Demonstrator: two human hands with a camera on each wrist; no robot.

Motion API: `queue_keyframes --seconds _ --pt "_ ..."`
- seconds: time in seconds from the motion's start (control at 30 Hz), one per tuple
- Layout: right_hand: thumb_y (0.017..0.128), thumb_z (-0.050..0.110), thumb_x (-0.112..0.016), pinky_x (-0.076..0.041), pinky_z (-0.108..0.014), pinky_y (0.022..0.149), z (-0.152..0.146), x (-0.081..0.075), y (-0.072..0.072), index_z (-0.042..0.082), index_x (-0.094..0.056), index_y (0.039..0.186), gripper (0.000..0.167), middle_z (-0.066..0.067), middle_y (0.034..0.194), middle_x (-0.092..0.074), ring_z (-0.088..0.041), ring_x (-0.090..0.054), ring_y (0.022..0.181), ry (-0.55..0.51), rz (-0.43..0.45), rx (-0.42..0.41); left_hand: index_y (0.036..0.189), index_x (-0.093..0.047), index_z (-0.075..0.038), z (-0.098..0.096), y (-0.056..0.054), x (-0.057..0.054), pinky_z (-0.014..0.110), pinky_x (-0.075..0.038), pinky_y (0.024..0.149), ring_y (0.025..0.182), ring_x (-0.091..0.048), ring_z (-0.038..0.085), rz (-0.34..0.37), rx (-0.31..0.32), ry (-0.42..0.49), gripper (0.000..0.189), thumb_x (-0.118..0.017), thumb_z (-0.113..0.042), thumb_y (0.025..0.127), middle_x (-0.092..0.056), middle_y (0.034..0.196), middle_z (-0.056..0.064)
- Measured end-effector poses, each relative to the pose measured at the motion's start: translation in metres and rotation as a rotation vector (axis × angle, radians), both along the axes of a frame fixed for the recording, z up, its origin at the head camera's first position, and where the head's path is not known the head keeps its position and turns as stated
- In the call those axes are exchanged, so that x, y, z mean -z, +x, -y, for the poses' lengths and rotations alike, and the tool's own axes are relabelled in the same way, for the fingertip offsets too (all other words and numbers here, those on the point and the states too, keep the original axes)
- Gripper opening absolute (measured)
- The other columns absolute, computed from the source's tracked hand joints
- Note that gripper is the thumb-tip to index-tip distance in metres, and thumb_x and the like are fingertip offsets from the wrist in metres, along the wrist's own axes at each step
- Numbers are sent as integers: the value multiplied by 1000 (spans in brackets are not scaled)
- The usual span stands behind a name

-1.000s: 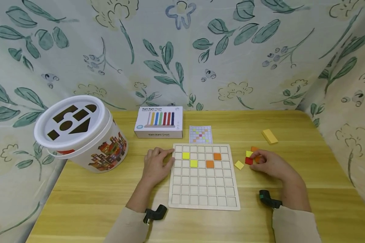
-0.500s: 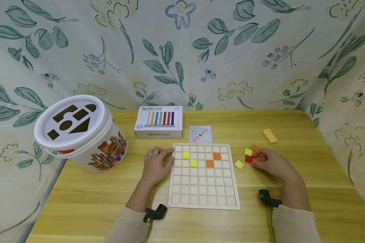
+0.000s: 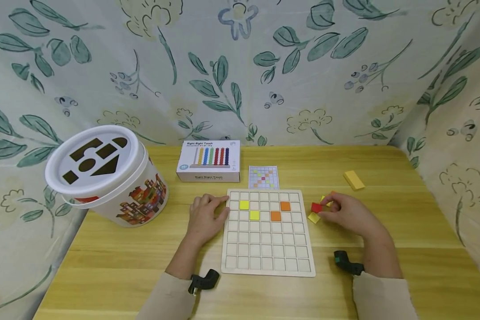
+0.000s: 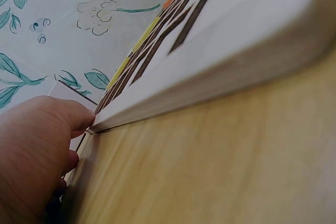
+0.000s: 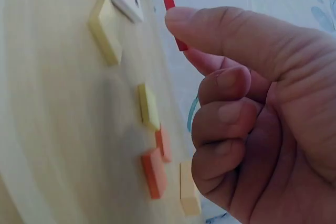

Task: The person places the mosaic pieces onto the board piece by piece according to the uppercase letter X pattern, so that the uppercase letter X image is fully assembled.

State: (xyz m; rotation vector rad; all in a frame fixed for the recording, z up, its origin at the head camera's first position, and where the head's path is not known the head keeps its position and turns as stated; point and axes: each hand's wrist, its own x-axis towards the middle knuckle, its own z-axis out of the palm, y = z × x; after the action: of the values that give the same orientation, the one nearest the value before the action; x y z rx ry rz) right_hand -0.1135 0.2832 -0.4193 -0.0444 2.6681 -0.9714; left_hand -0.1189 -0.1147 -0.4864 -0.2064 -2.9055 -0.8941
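Observation:
My right hand (image 3: 352, 213) pinches a thin red square tile (image 3: 316, 207) between thumb and index finger, raised off the table in the right wrist view. Under and behind it lie a yellow tile (image 5: 106, 31), a second yellow tile (image 5: 148, 106) and two orange tiles (image 5: 153, 173). My left hand (image 3: 206, 218) touches the left edge of a pale wooden grid board (image 3: 266, 274) with thumb and index finger. Set in the board's cells are two yellow-green tiles (image 3: 244, 205) on the left and two orange tiles (image 3: 285, 206) on the right.
Behind the board lies a small pattern card (image 3: 263, 177) with coloured squares. A white toy box (image 3: 208, 161) stands at its left. Farther left is a white bucket (image 3: 104, 178) with a shape-sorting lid. A yellow-orange block (image 3: 354, 180) rests at the right rear.
My right hand has lifted the red tile out of the loose group and moved it slightly left, toward the board. My left hand has stayed at the board's edge.

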Motion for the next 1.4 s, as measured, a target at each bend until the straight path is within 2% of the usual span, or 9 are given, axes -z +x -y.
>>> queue_keyframes --seconds 0.43,0.67,1.07,1.23,1.4 --pt "90 29 -78 -35 -27 55 47 -11 3 14 -64 111 29 -4 78 -50 -20 -45 65 -45 24 -45 132 -70 -26 1 0 1 39 -33 88 96 -43 21 -17 4 7 37 -66 -36 96 -59 104 1" --pt "90 26 -77 -35 -27 57 75 -14 8 14 -64 110 27 -3 78 -50 -19 -46 68 -59 51 -101 133 -70 -27 1 0 3 38 -32 88 97 -43 21 -6 1 6 37 -65 -37 97 -58 106 0" --pt "86 20 -81 -34 -24 57 109 4 11 19 -64 100 22 0 73 -50 -16 -47 67 -90 61 -196 134 -69 -28 2 -1 3 38 -32 89 97 -42 21 4 0 5 37 -65 -37 98 -58 106 1" --pt "86 21 -82 -34 -24 57 119 10 13 20 -64 97 21 2 70 -51 -13 -47 63 -54 54 -247 132 -70 -27 1 0 3 38 -33 88 96 -43 21 -11 3 4 37 -66 -37 97 -58 105 0" --pt "86 20 -81 -34 -25 56 123 13 13 20 -64 96 20 2 69 -52 -13 -47 62 -22 29 -256 132 -70 -27 1 0 2 39 -33 88 96 -43 22 -17 6 5 37 -66 -37 96 -58 104 1"
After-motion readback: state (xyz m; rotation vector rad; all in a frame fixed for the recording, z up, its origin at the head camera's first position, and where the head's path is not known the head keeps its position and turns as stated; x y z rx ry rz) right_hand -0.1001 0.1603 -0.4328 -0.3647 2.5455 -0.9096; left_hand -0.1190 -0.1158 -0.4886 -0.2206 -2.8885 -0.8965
